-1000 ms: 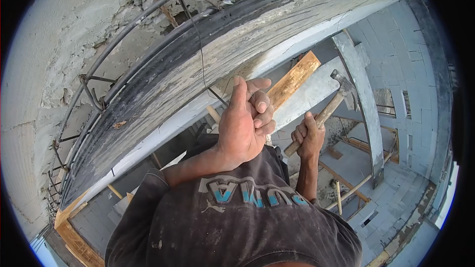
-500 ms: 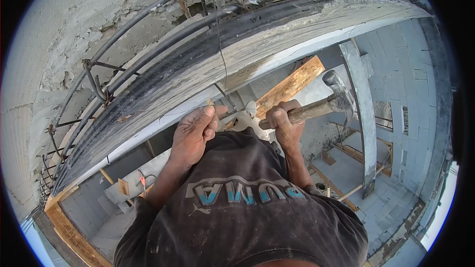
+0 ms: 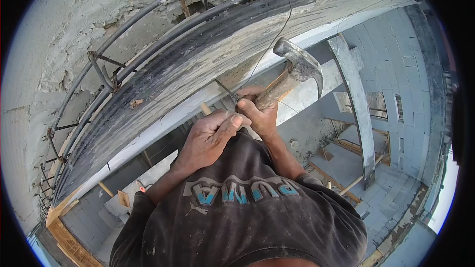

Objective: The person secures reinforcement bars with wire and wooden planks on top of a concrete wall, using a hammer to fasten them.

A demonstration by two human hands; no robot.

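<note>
My right hand (image 3: 261, 116) is wrapped around the wooden handle of a claw hammer (image 3: 299, 69), with its worn metal head pointing up and right. A thin dark wire (image 3: 264, 57) runs down from the rebar to my fingers, and a short stretch of it shows right of the hammer handle. Close beside the right hand, my left hand (image 3: 213, 136) is closed in a pinch on the wire; the exact grip point is hidden by the fingers. Both hands are in front of my dark shirt.
A long concrete-stained formwork beam (image 3: 193, 64) curves across above my hands. Behind it runs a tied rebar cage (image 3: 148, 24) against rough concrete. Far below are a grey block wall (image 3: 396, 69), a metal-looking upright plank (image 3: 357, 104) and timber framing (image 3: 69, 230).
My two hands have come together from being apart. The hammer has moved left and up and now tilts more steeply. The wire's upper part has shifted right.
</note>
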